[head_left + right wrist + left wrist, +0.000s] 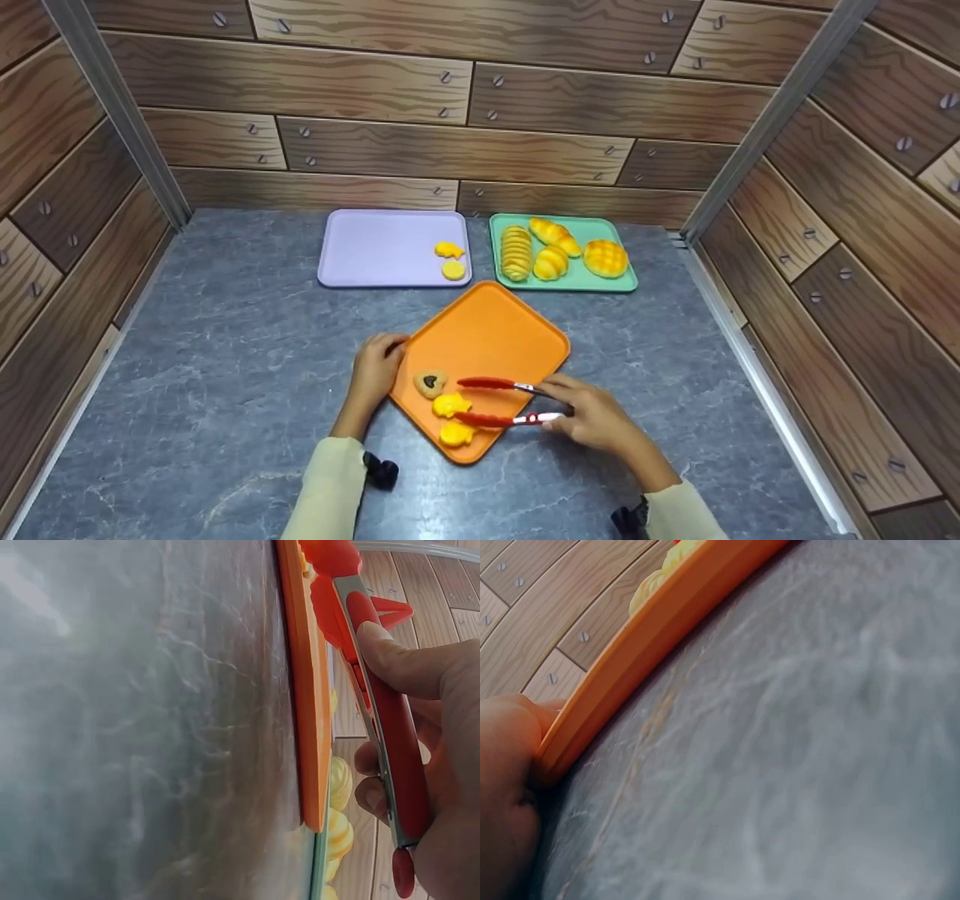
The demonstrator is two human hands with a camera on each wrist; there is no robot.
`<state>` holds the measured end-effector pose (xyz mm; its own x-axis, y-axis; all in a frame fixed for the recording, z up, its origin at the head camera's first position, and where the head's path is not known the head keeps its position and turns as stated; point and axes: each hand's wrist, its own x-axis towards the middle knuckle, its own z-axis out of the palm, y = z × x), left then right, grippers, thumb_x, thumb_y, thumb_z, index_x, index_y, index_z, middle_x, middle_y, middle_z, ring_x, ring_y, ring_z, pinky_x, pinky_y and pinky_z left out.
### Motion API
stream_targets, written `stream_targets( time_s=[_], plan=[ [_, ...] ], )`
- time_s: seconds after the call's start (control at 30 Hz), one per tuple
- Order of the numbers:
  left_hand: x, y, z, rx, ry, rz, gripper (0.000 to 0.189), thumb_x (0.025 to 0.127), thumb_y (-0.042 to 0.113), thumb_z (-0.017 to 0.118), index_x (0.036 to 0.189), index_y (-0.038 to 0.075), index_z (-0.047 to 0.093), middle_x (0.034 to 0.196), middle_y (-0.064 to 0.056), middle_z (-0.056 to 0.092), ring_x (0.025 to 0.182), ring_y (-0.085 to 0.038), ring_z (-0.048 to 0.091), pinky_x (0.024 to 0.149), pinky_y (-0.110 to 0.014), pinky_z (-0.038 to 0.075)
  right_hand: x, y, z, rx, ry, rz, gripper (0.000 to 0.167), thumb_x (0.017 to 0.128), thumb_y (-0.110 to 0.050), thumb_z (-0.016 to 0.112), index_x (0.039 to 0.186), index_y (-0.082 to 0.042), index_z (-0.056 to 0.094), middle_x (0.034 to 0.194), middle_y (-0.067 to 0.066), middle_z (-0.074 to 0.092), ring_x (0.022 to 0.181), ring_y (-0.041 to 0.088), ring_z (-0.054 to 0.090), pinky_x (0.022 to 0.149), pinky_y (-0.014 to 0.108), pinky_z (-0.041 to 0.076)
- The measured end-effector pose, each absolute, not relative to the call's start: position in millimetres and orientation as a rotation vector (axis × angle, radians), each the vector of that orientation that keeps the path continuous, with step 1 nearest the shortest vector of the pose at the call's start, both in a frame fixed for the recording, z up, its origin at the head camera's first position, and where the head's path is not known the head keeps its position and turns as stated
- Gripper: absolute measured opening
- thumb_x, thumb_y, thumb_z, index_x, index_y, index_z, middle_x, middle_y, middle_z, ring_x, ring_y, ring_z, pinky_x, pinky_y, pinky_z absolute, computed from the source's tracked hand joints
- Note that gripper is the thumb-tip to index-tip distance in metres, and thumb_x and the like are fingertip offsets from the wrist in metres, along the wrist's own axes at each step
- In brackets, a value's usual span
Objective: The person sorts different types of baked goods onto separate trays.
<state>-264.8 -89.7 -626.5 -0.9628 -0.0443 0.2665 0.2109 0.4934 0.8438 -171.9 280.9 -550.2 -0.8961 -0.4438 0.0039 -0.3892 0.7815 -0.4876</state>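
My left hand (376, 367) grips the left corner of an orange tray (502, 330), which lies turned at an angle on the table. In my right hand (596, 416) are red-tipped tongs (390, 720), their arms spread apart over the tray. Near its front corner lie a heart-shaped cookie (430, 384) with a dark centre and two yellow fish-shaped pieces: an upper one (451, 406) and a lower one (455, 433). The lower tong tip overlaps the edge of the upper yellow piece in the head view. Nothing shows between the tong tips.
Behind the orange tray, a lilac tray (382, 247) bears a yellow fish-shaped piece (448, 250) and a round yellow piece (453, 270). To its right, a green tray (570, 285) carries several toy breads (516, 253). Wood-patterned walls (360, 82) enclose the grey marbled table (225, 360).
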Motion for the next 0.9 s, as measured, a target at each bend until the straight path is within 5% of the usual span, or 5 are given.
stream_targets(
  time_s=[0.9],
  plan=[
    [-264.2,-89.7,-625.6,-0.096,-2.519,-1.477,0.019,0.097,0.008,0.065,0.112,0.008,0.076,0.113,-0.01,0.073,0.115,-0.03,0.063,0.104,-0.046,0.048,-190.6,269.7,-558.8,-1.121,3.0,-0.591,0.052,0.085,-0.03,0.081,0.134,-0.022,0.066,0.134,0.005,0.066,0.123,0.023,0.062,0.1,0.047,0.053]
  ],
)
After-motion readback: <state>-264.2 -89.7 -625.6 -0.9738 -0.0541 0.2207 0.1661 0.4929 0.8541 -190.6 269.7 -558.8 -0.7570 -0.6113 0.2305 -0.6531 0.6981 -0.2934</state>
